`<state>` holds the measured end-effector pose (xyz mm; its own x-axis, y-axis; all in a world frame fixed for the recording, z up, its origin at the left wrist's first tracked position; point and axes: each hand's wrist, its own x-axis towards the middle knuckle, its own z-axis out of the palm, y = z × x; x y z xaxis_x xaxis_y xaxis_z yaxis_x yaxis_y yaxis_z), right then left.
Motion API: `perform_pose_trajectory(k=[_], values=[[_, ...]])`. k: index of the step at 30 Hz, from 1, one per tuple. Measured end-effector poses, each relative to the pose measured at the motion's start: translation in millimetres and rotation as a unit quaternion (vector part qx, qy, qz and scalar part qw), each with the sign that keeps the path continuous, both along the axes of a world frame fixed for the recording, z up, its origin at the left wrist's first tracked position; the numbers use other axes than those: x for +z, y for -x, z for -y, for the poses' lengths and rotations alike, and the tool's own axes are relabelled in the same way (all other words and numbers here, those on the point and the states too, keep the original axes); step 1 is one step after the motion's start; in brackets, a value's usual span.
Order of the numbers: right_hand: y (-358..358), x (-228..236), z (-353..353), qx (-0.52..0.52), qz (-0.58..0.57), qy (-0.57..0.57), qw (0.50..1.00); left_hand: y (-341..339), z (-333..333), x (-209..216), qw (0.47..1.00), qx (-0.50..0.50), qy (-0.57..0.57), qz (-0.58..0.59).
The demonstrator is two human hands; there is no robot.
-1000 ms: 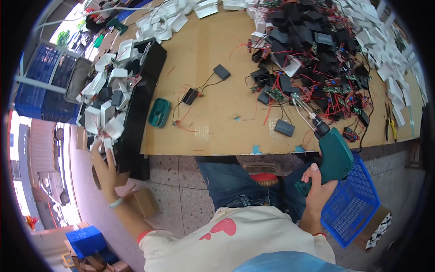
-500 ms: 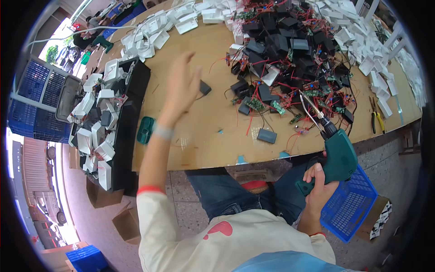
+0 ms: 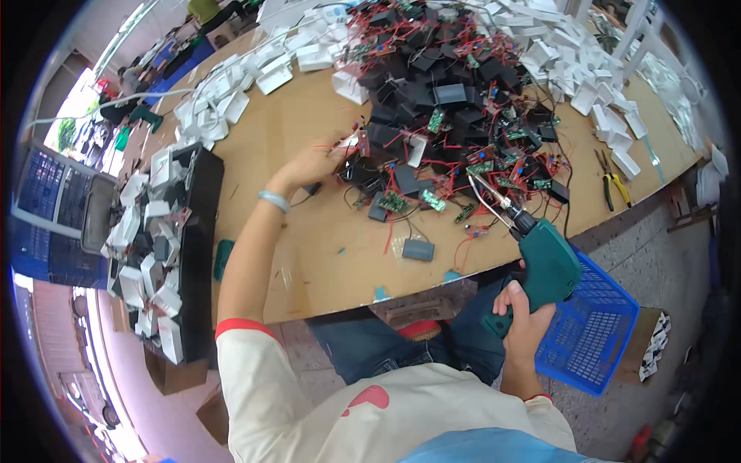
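Holding a green soldering gun (image 3: 551,258), right hand (image 3: 526,318) low; left hand (image 3: 311,165) outstretched.

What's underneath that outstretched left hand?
Part of a dark box pokes out below the left hand, on the brown tabletop. The rest, and anything directly beneath the hand, is covered.
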<state>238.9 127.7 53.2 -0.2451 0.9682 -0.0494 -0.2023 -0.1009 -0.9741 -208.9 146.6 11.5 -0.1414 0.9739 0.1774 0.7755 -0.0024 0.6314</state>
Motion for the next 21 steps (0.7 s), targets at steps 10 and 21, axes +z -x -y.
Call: perform_pose_trajectory(k=[10,21], values=[[-7,-2,12,0.009,0.004,0.002,1.0,-22,100,50,0.968,0.233,0.079,-0.048],[-8,-3,25,0.003,-0.002,-0.003,1.0,-26,108,74,0.864,0.346,-0.28,-0.235]])
